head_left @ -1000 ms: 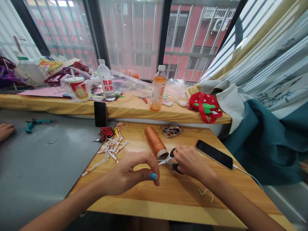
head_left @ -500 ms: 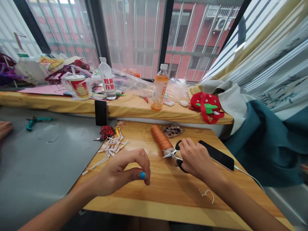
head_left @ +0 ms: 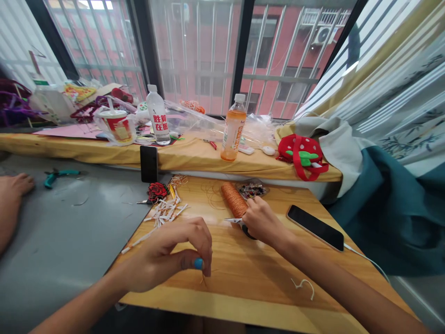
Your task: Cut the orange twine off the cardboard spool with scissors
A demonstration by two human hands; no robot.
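My left hand (head_left: 177, 253) is pinched above the near part of the wooden table. A short bit of thin orange thread (head_left: 203, 279) shows just under its fingertips. My right hand (head_left: 260, 218) grips scissors (head_left: 236, 221), whose silver blades point left and look closed; one dark handle loop shows below the fingers. The scissors are at the near end of a spool of orange thread (head_left: 233, 199) lying on its side, and partly hide that end. I cannot tell whether they touch the spool. Behind the spool sits a clear tray of beads (head_left: 253, 190).
White strips (head_left: 165, 211) and a rose-shaped item (head_left: 157, 191) lie left of the spool. A phone (head_left: 315, 227) with a cable lies at right, a white string (head_left: 306, 286) nearer. Another person's hand (head_left: 17, 185) rests on the grey table near teal pliers (head_left: 60, 176). Bottles line the ledge.
My right hand has moved left with the scissors, and their blades have gone from open to closed. My left hand has shifted slightly left and down. The other person's hand has come further into view.
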